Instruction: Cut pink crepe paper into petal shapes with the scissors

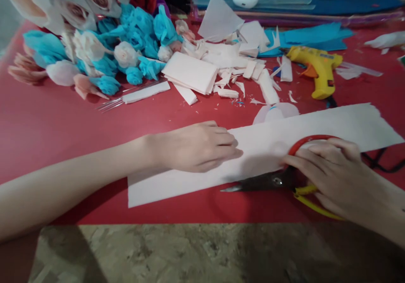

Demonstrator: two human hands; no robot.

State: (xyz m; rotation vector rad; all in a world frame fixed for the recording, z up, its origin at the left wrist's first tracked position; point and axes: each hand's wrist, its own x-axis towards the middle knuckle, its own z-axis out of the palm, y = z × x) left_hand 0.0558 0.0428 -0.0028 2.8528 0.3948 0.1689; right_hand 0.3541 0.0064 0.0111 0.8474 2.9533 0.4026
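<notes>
A long strip of white crepe paper (262, 148) lies slantwise near the table's front edge. On its left half rests my left hand (209, 147), fingers closed together and curled down against the paper, thumb hidden. My right hand (332, 169) grips a pair of scissors (278, 180) by handles with one red loop and one yellow loop. The dark blades point left along the strip's near edge, apparently together. Pale petal-shaped paper (275, 110) shows partly from behind the strip.
Blue, white and peach paper flowers (136, 34) crowd the back left. Folded white paper (191, 69) and scraps lie mid-table. A yellow glue gun (316, 65) sits at the right, near blue paper (313, 36). The red table (104, 126) ends at the front.
</notes>
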